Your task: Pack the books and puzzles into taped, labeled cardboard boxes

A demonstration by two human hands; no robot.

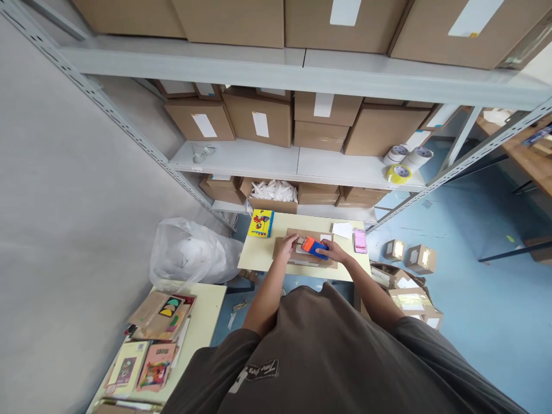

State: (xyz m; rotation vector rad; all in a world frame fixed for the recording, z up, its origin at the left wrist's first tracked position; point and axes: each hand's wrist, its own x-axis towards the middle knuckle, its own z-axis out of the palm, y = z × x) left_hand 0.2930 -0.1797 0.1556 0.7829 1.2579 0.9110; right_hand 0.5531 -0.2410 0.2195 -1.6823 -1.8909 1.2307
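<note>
A flat cardboard package (309,263) lies on the pale yellow table in front of me, with white labels on its top. My right hand (333,251) is closed around an orange-and-blue handheld tool (315,247), whose orange end points left over the package. I cannot make out the tool's exact kind. At the package's left part, my left hand (288,245) rests with its fingers stretched toward the tool's orange end; the fingertips are small and partly hidden. A yellow picture book (261,223) lies at the table's left, and a white paper (342,230) lies to the right of the package.
A pink phone-like item (360,241) lies at the table's right edge. Metal shelving (259,154) with cardboard boxes and tape rolls (399,173) stands ahead. A bulging plastic bag (194,253) and a book-covered side table (207,310) are left; boxes (409,299) sit right.
</note>
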